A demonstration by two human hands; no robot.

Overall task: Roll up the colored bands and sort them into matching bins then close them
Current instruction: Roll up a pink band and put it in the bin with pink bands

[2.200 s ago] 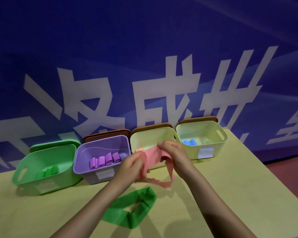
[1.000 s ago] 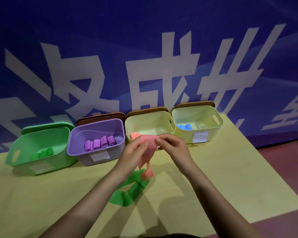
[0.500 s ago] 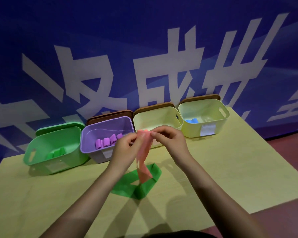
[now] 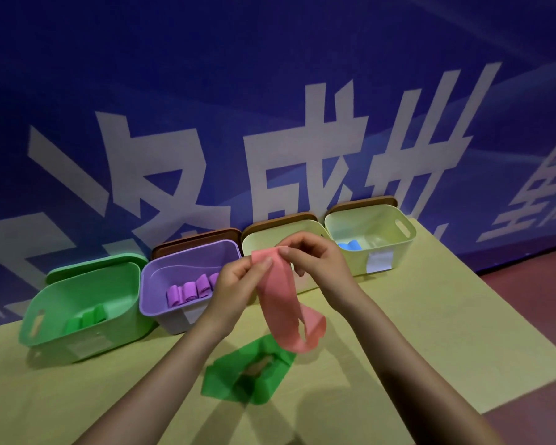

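Pink band (image 4: 278, 297): top end pinched between left hand (image 4: 238, 285) and right hand (image 4: 315, 263), both closed on it, above desk (image 4: 430, 316). Long axis vertical; loop hangs down-right toward green band (image 4: 247, 375) lying flat. Matching pale bin (image 4: 257, 244) directly behind hands, open; both hands equally near.

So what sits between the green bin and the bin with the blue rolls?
Head view: two bins. The purple bin holds purple rolls; next is a pale yellow bin, partly hidden behind the hands holding the pink band.
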